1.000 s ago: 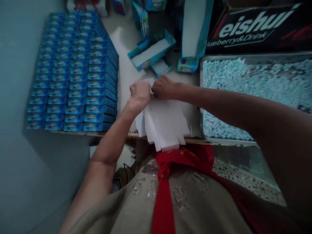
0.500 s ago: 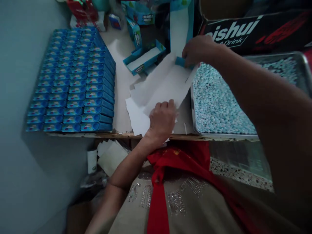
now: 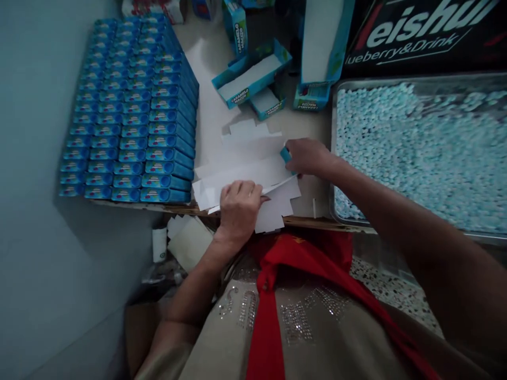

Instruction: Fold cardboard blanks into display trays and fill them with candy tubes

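White card sheets [image 3: 253, 169] with notched edges lie in a loose pile at the table's front. My left hand [image 3: 241, 203] is closed on the near edge of a white sheet, its fingers curled over it. At the right end of the same sheet, my right hand [image 3: 307, 157] is closed with its fingertips on the card, where a blue edge [image 3: 285, 157] shows. Open blue trays with white insides, such as this tray [image 3: 251, 79], sit just beyond the sheets.
Many small blue boxes [image 3: 134, 116] stand stacked at the left. A metal tray [image 3: 336, 137] of pale blue pieces lies at the right, with a black printed carton [image 3: 420, 37] behind it. More blue packaging [image 3: 322, 47] stands at the back.
My right hand has come down and nearer to me with the sheet, which now lies lower over the pile. My left hand still grips its near edge. The view has shifted.
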`<state>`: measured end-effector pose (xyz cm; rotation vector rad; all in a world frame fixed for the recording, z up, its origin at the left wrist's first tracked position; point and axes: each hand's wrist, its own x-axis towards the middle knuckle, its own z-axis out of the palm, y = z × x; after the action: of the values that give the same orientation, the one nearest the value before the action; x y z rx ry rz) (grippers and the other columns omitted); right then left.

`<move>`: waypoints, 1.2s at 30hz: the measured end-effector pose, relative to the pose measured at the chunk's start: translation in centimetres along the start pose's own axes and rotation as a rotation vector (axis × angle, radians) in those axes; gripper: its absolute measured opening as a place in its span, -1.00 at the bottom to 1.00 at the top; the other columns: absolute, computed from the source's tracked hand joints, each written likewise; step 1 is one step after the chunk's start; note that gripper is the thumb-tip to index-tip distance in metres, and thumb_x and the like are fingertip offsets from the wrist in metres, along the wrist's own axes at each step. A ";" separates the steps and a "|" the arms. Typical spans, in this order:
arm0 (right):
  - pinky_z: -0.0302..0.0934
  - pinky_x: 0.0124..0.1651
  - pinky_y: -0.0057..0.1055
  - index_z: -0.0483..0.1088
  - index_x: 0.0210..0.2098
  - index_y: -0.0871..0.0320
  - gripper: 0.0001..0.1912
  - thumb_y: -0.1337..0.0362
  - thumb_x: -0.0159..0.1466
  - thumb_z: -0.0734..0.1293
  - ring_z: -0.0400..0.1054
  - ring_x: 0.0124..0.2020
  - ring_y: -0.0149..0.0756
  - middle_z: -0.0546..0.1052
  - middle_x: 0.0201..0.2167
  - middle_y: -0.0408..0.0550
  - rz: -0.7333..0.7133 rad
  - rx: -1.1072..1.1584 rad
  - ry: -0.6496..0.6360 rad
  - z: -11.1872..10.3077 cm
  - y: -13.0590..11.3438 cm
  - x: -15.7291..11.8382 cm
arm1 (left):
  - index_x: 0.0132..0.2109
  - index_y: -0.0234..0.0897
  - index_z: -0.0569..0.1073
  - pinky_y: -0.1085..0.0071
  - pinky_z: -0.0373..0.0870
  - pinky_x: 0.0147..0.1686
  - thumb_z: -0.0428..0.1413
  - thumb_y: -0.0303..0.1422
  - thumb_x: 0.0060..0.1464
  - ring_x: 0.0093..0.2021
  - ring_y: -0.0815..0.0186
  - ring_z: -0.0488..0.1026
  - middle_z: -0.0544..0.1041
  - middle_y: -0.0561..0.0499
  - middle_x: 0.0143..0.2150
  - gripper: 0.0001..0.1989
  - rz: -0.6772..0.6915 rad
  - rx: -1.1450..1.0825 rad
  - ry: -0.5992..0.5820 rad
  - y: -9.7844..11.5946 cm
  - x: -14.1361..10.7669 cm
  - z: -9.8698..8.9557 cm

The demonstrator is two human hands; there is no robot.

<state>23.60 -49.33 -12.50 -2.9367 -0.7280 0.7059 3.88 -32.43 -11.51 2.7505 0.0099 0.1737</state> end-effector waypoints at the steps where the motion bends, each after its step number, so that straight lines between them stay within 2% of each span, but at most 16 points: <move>1: 0.37 -0.11 -0.18 0.57 -0.03 0.21 -0.65 0.37 0.18 0.42 0.58 -0.12 0.09 0.67 -0.28 0.19 -0.002 0.026 -0.014 0.1 0.0 -0.4 | -0.12 -0.07 0.63 0.03 0.39 0.03 0.15 -0.14 0.40 -0.01 -0.04 0.52 0.66 -0.15 -0.12 -0.79 -0.011 0.005 -0.027 0.1 0.3 0.8; 3: 0.34 -0.12 -0.21 0.54 0.06 0.24 -0.58 0.37 0.19 0.43 0.57 -0.15 0.05 0.66 -0.31 0.14 0.013 0.071 -0.043 0.2 -0.1 -1.0 | -0.21 -0.13 0.61 0.11 0.38 -0.10 0.03 -0.11 0.47 -0.12 0.01 0.52 0.63 -0.16 -0.22 -0.64 -0.045 0.007 -0.056 0.1 1.2 2.0; 5: 0.32 -0.13 -0.23 0.48 0.16 0.26 -0.50 0.38 0.21 0.44 0.57 -0.16 0.02 0.66 -0.30 0.13 0.038 0.071 -0.077 0.0 -0.1 -1.5 | -0.25 -0.15 0.60 0.16 0.34 -0.17 0.00 -0.07 0.49 -0.15 0.03 0.53 0.63 -0.17 -0.22 -0.57 -0.048 -0.019 -0.101 -0.3 2.4 2.5; 8: 0.30 -0.12 -0.20 0.46 0.17 0.28 -0.52 0.31 0.28 0.46 0.56 -0.10 0.06 0.66 -0.19 0.23 0.083 0.027 -0.097 -0.5 0.2 -2.0 | -0.27 -0.14 0.63 0.24 0.27 -0.26 0.04 -0.06 0.47 -0.21 0.07 0.52 0.64 -0.11 -0.25 -0.57 -0.056 -0.089 -0.294 -1.8 5.4 2.3; 9: 0.30 -0.10 -0.18 0.46 0.17 0.28 -0.54 0.25 0.32 0.45 0.55 -0.08 0.09 0.65 -0.15 0.25 0.101 0.025 -0.048 -0.6 0.4 -2.3 | -0.28 -0.13 0.65 0.26 0.24 -0.28 0.05 -0.06 0.47 -0.25 0.11 0.51 0.63 -0.07 -0.27 -0.57 -0.080 -0.125 -0.390 -2.4 6.6 2.2; 11: 0.30 -0.05 -0.13 0.44 0.20 0.24 -0.55 0.15 0.41 0.40 0.51 -0.03 0.10 0.63 -0.09 0.25 0.082 0.047 0.173 -0.6 0.7 -3.2 | -0.36 -0.14 0.64 0.29 0.19 -0.31 0.08 -0.04 0.43 -0.34 0.18 0.46 0.59 -0.02 -0.36 -0.55 -0.138 -0.208 -0.576 -3.3 8.7 2.1; 13: 0.29 0.02 -0.10 0.44 0.20 0.17 -0.61 0.10 0.47 0.34 0.46 0.02 0.09 0.60 -0.03 0.20 -0.100 0.056 0.409 0.2 0.6 -4.7 | -0.43 -0.17 0.60 0.31 0.16 -0.33 0.12 0.01 0.38 -0.39 0.23 0.42 0.53 0.00 -0.43 -0.50 -0.177 -0.265 -0.673 -3.8 9.9 2.2; 15: 0.26 0.05 -0.12 0.47 0.14 0.12 -0.69 0.14 0.51 0.29 0.40 0.05 0.06 0.57 -0.01 0.16 -0.369 0.007 0.490 2.0 0.0 -6.4 | -0.40 -0.20 0.58 0.32 0.17 -0.33 0.17 0.03 0.35 -0.38 0.24 0.41 0.53 0.00 -0.43 -0.53 -0.193 -0.276 -0.623 -3.7 9.9 2.3; 17: 0.22 0.03 -0.14 0.49 0.09 0.12 -0.75 0.21 0.51 0.26 0.35 0.02 0.03 0.55 -0.04 0.14 -0.524 -0.077 0.455 4.4 -1.0 -7.8 | -0.28 -0.22 0.60 0.32 0.24 -0.27 0.20 -0.01 0.35 -0.28 0.20 0.45 0.58 -0.03 -0.33 -0.62 -0.177 -0.235 -0.463 -3.4 8.7 2.5; 20: 0.16 0.03 -0.15 0.49 0.06 0.14 -0.75 0.30 0.53 0.20 0.31 -0.02 0.00 0.53 -0.07 0.13 -0.494 -0.137 0.462 7.5 -2.0 -8.7 | -0.10 -0.22 0.60 0.21 0.37 -0.01 0.16 -0.07 0.41 -0.02 0.06 0.49 0.62 -0.17 -0.06 -0.69 -0.056 -0.061 -0.209 -3.0 5.3 2.8; 22: 0.14 0.04 -0.15 0.49 0.06 0.15 -0.73 0.30 0.54 0.17 0.29 -0.01 0.00 0.52 -0.05 0.14 -0.463 -0.125 0.485 8.6 -2.3 -8.5 | 0.06 -0.22 0.59 0.09 0.34 0.16 0.14 -0.07 0.41 0.15 -0.04 0.44 0.57 -0.26 0.10 -0.66 0.063 0.062 -0.142 -3.0 2.8 3.1; 24: 0.13 0.03 -0.14 0.48 0.06 0.16 -0.73 0.27 0.55 0.18 0.28 -0.02 0.01 0.51 -0.05 0.14 -0.464 -0.117 0.482 9.1 -2.2 -8.1 | 0.19 -0.24 0.54 0.02 0.30 0.24 0.16 -0.08 0.39 0.22 -0.10 0.39 0.53 -0.31 0.18 -0.59 0.124 0.142 -0.137 -3.1 1.0 3.6; 27: 0.12 -0.04 -0.16 0.48 -0.02 0.15 -0.76 0.20 0.55 0.20 0.29 -0.06 0.03 0.50 -0.11 0.12 -0.483 -0.135 0.437 9.1 -2.1 -7.6 | 0.14 -0.24 0.55 0.01 0.30 0.21 0.14 -0.16 0.41 0.18 -0.10 0.39 0.53 -0.30 0.13 -0.68 0.080 0.227 -0.166 -3.0 -0.1 4.5; 31: 0.13 -0.08 -0.17 0.47 -0.07 0.16 -0.74 0.18 0.56 0.20 0.34 -0.06 0.04 0.52 -0.13 0.14 -0.481 -0.158 0.366 8.6 -2.1 -7.5 | 0.03 -0.22 0.55 0.05 0.33 0.02 0.05 -0.22 0.45 0.04 -0.08 0.44 0.56 -0.26 -0.02 -0.75 -0.007 0.292 -0.220 -2.6 0.4 4.9; 36: 0.17 -0.16 -0.21 0.47 0.01 0.22 -0.66 0.16 0.60 0.13 0.42 -0.05 0.03 0.56 -0.12 0.21 -0.457 -0.158 0.173 7.5 -2.6 -7.0 | -0.06 -0.25 0.53 0.13 0.33 -0.11 0.10 -0.14 0.44 -0.03 -0.06 0.45 0.57 -0.25 -0.11 -0.73 0.069 0.285 -0.253 -3.9 1.1 4.7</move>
<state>13.71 -50.67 -15.88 -2.7451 -1.4212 0.3624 5.63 -30.56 -17.11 3.0383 -0.1388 -0.1723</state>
